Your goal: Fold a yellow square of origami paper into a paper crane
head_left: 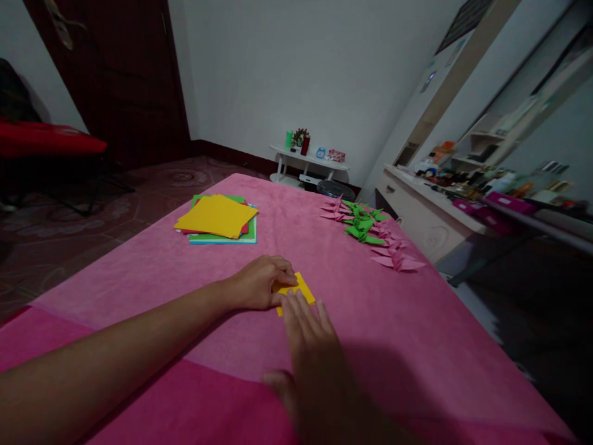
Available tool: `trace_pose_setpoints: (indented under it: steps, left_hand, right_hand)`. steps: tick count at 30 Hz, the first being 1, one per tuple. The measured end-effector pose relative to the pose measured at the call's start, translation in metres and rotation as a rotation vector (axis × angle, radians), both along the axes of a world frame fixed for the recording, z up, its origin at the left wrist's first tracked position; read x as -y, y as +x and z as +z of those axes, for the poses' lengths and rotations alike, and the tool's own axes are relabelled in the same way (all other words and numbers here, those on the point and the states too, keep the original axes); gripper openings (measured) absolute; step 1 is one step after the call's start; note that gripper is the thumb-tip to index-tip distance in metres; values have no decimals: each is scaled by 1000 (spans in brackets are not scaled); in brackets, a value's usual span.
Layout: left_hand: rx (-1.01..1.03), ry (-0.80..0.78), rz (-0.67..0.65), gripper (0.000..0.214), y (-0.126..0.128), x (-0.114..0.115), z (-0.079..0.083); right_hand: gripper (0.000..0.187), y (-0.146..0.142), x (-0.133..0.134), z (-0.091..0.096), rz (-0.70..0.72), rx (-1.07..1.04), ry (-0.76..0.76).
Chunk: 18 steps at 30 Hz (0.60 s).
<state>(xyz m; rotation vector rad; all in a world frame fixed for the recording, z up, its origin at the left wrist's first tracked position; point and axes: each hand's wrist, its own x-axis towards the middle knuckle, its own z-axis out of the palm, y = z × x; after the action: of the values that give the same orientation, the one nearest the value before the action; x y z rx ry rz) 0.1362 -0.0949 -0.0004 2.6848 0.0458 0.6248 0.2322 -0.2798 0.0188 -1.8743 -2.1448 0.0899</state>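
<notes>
A small folded piece of yellow paper (303,288) lies on the pink cloth in front of me. My left hand (264,281) grips its left part, thumb and fingers closed on it. My right hand (308,340) reaches in from below with its fingers stretched out, the fingertips over the near edge of the paper and the thumb apart. Both hands cover part of the folds. Farther left is a stack of coloured paper sheets (217,216), yellow on top. To the right sit several folded paper cranes, green ones (364,228) and pink ones (397,258).
The pink cloth (296,228) spreads across the surface under my hands. Beyond it stands a low white table (310,156) with small items. A cluttered white dresser (421,204) is at the right, a red chair (46,145) at the left by a dark door (115,74).
</notes>
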Motion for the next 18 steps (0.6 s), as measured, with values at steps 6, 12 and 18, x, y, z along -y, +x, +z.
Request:
trace_pose_setpoints:
  steps: [6, 12, 18]
  left_hand:
    - [-76, 11, -55, 50, -4, -7, -3]
    - [-80, -1, -86, 56, -4, -9, -3]
    - [-82, -21, -95, 46, -6, -9, 0]
  right_hand:
    - [93, -27, 7, -18, -20, -102, -66]
    - [96, -27, 7, -24, -24, -113, -41]
    - [99, -29, 8, -27, -28, -106, -22]
